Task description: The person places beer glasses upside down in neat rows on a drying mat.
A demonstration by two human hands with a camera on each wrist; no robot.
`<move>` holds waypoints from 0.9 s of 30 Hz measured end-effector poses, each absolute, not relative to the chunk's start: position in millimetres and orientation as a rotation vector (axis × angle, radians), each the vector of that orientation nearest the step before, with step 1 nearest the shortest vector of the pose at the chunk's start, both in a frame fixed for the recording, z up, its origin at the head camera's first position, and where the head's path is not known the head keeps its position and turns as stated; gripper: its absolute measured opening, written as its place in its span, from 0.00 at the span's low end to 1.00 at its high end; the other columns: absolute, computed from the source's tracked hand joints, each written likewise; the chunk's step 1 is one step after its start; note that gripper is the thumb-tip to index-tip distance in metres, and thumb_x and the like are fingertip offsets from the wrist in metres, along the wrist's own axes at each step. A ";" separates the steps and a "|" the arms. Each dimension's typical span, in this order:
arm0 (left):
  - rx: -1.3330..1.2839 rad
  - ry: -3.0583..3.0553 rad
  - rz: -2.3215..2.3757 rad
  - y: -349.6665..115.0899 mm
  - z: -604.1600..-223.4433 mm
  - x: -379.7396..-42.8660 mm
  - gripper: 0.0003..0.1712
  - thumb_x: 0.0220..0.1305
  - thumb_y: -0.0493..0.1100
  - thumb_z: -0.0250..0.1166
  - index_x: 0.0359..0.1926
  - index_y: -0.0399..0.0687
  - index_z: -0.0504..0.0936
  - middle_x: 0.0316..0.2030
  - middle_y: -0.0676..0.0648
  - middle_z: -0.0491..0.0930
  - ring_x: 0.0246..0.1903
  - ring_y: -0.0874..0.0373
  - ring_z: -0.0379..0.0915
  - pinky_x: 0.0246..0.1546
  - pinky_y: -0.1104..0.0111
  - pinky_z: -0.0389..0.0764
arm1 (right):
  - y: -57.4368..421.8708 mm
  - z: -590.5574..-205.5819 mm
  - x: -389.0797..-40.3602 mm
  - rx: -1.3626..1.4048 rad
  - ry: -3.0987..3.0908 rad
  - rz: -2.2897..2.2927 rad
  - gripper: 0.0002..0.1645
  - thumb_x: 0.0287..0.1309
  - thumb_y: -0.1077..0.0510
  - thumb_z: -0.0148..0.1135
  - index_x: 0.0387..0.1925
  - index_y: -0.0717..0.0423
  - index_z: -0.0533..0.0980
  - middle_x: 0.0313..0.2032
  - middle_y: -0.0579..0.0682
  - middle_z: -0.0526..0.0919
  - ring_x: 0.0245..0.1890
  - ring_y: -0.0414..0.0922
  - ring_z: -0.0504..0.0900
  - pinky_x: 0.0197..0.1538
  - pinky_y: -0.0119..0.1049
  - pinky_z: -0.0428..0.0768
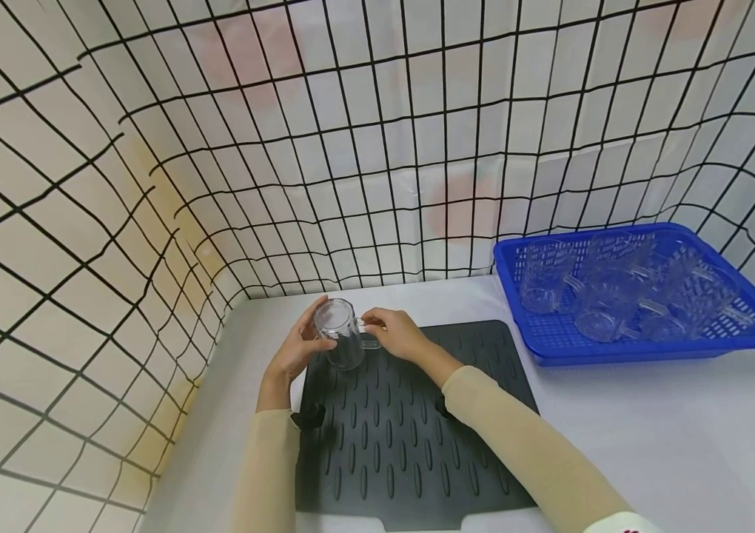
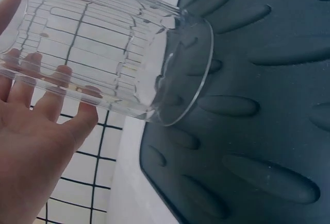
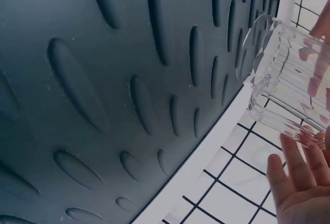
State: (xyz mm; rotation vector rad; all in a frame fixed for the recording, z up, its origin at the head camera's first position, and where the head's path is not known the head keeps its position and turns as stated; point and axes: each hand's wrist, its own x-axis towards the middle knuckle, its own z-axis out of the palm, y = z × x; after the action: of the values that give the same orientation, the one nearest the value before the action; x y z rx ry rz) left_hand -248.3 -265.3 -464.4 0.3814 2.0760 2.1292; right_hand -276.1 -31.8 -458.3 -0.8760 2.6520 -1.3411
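Observation:
A clear glass mug [image 1: 346,352] is held upside down over the far left part of a dark grey ridged mat [image 1: 411,437]. My left hand [image 1: 297,348] grips the mug's body near its upturned base, thumb on the near side. On the other side my right hand [image 1: 396,334] pinches the handle. The left wrist view shows the mug's rim [image 2: 206,74] facing the mat [image 2: 278,110]; whether they touch I cannot tell. In the right wrist view the fingers [image 3: 294,167] are partly seen beside the glass [image 3: 273,80].
A blue plastic basket [image 1: 517,296] with several clear glass mugs [image 1: 607,303] stands at the right on the white table [image 1: 617,429]. Black wire grid panels [image 1: 377,155] close off the back and the left side.

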 end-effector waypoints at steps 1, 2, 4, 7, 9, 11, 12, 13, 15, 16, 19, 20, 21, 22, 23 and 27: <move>0.381 2.063 2.136 -265.4 -465.4 -249.1 0.53 0.56 0.19 0.60 0.77 0.47 0.47 0.72 0.40 0.52 0.65 0.45 0.55 0.58 0.66 0.67 | -31.9 -457.6 -276.0 -0.873 2.656 -1.326 0.17 0.69 0.59 0.56 0.56 0.59 0.77 0.50 0.54 0.83 0.52 0.51 0.81 0.52 0.46 0.78; 0.383 2.055 2.139 -265.6 -466.5 -249.9 0.53 0.56 0.19 0.60 0.77 0.47 0.46 0.72 0.40 0.51 0.66 0.45 0.54 0.60 0.64 0.66 | -31.9 -456.9 -275.7 -0.872 2.663 -1.308 0.18 0.69 0.59 0.56 0.57 0.59 0.77 0.51 0.54 0.83 0.52 0.51 0.81 0.52 0.47 0.78; 0.378 2.042 2.147 -265.6 -468.5 -250.9 0.53 0.57 0.19 0.59 0.77 0.47 0.45 0.73 0.40 0.49 0.67 0.44 0.52 0.63 0.59 0.61 | -32.3 -456.4 -276.4 -0.871 2.674 -1.267 0.20 0.70 0.59 0.55 0.60 0.59 0.76 0.52 0.54 0.83 0.50 0.51 0.81 0.51 0.47 0.78; 0.370 2.030 2.149 -266.4 -471.0 -252.2 0.53 0.57 0.19 0.58 0.77 0.48 0.45 0.73 0.40 0.48 0.67 0.44 0.51 0.67 0.52 0.55 | -32.7 -457.0 -277.6 -0.857 2.665 -1.210 0.22 0.70 0.59 0.55 0.63 0.58 0.73 0.52 0.54 0.82 0.51 0.51 0.81 0.51 0.47 0.78; 0.340 2.036 2.140 -265.4 -468.5 -250.6 0.52 0.57 0.20 0.59 0.77 0.48 0.46 0.72 0.39 0.50 0.67 0.44 0.52 0.67 0.49 0.52 | -32.9 -458.5 -278.4 -0.842 2.647 -1.194 0.24 0.70 0.58 0.55 0.65 0.57 0.71 0.51 0.54 0.82 0.52 0.51 0.80 0.52 0.48 0.78; 0.315 2.069 2.113 -265.4 -467.5 -249.6 0.51 0.57 0.22 0.61 0.77 0.48 0.48 0.71 0.37 0.54 0.67 0.43 0.54 0.67 0.47 0.54 | -32.8 -459.6 -278.4 -0.829 2.621 -1.198 0.26 0.69 0.57 0.57 0.66 0.58 0.69 0.52 0.54 0.81 0.55 0.52 0.78 0.55 0.49 0.76; 0.300 2.090 2.095 -265.2 -466.8 -248.7 0.51 0.57 0.23 0.62 0.77 0.48 0.49 0.70 0.36 0.56 0.66 0.43 0.55 0.67 0.47 0.55 | -32.6 -459.9 -278.1 -0.825 2.608 -1.208 0.27 0.69 0.57 0.57 0.67 0.58 0.69 0.53 0.55 0.80 0.55 0.53 0.78 0.55 0.49 0.76; 0.284 2.104 2.084 -264.4 -466.1 -247.7 0.51 0.57 0.24 0.63 0.77 0.48 0.50 0.70 0.36 0.58 0.67 0.43 0.56 0.67 0.47 0.55 | -32.2 -460.5 -277.7 -0.820 2.598 -1.216 0.28 0.68 0.57 0.58 0.67 0.58 0.68 0.54 0.55 0.80 0.56 0.53 0.77 0.56 0.50 0.75; 0.270 2.137 2.063 -263.9 -467.7 -247.4 0.51 0.57 0.26 0.65 0.76 0.48 0.50 0.69 0.36 0.59 0.67 0.42 0.56 0.67 0.47 0.55 | -31.1 -460.5 -276.6 -0.809 2.580 -1.232 0.31 0.67 0.57 0.60 0.68 0.59 0.66 0.56 0.56 0.79 0.57 0.53 0.76 0.57 0.50 0.75; 0.266 2.144 2.059 -263.3 -467.2 -246.9 0.51 0.57 0.26 0.65 0.76 0.48 0.50 0.69 0.35 0.59 0.67 0.42 0.56 0.67 0.47 0.54 | -30.6 -460.3 -276.2 -0.803 2.575 -1.238 0.32 0.67 0.57 0.60 0.69 0.59 0.65 0.57 0.57 0.78 0.58 0.53 0.75 0.58 0.50 0.74; 0.267 2.153 2.059 -261.7 -466.8 -246.3 0.51 0.57 0.25 0.64 0.76 0.48 0.50 0.69 0.35 0.59 0.67 0.41 0.56 0.68 0.46 0.53 | -28.9 -460.4 -275.4 -0.780 2.576 -1.251 0.34 0.65 0.57 0.63 0.69 0.58 0.64 0.58 0.57 0.77 0.60 0.53 0.74 0.59 0.50 0.73; 0.267 2.153 2.060 -261.3 -466.8 -246.2 0.51 0.57 0.25 0.64 0.76 0.48 0.50 0.69 0.35 0.59 0.67 0.41 0.56 0.68 0.46 0.53 | -28.2 -460.3 -275.0 -0.774 2.577 -1.257 0.35 0.64 0.57 0.64 0.69 0.58 0.64 0.58 0.57 0.77 0.60 0.54 0.73 0.59 0.50 0.73; 0.264 2.155 2.061 -261.0 -466.7 -246.1 0.51 0.57 0.25 0.64 0.76 0.48 0.50 0.69 0.35 0.59 0.67 0.41 0.57 0.68 0.47 0.54 | -27.4 -460.3 -274.5 -0.771 2.578 -1.265 0.36 0.63 0.57 0.65 0.69 0.58 0.64 0.58 0.57 0.77 0.60 0.54 0.73 0.60 0.50 0.73; 0.255 2.161 2.060 -261.3 -466.9 -246.0 0.50 0.58 0.25 0.64 0.76 0.49 0.50 0.69 0.35 0.60 0.66 0.42 0.57 0.67 0.47 0.55 | -26.5 -460.4 -274.0 -0.769 2.579 -1.271 0.37 0.62 0.58 0.65 0.69 0.59 0.64 0.58 0.57 0.77 0.61 0.54 0.73 0.60 0.50 0.72; 0.246 2.167 2.058 -261.8 -467.3 -245.8 0.50 0.58 0.26 0.64 0.76 0.49 0.50 0.69 0.35 0.60 0.66 0.42 0.58 0.67 0.48 0.57 | -25.4 -460.7 -273.4 -0.767 2.579 -1.275 0.37 0.62 0.57 0.66 0.70 0.59 0.63 0.59 0.57 0.76 0.61 0.54 0.73 0.60 0.50 0.72; 0.201 2.192 2.057 -267.1 -470.7 -244.6 0.49 0.57 0.26 0.65 0.76 0.47 0.52 0.69 0.35 0.59 0.67 0.42 0.56 0.67 0.47 0.56 | -19.9 -463.4 -270.8 -0.759 2.584 -1.288 0.40 0.60 0.57 0.68 0.70 0.59 0.63 0.60 0.57 0.75 0.61 0.54 0.72 0.59 0.51 0.73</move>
State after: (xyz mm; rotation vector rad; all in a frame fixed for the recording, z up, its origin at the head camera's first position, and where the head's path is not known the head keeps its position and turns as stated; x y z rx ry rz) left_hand -244.6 -267.1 -470.7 0.2006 2.1918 2.0575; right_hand -270.8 -19.9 -463.4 -0.7590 2.5837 -1.2879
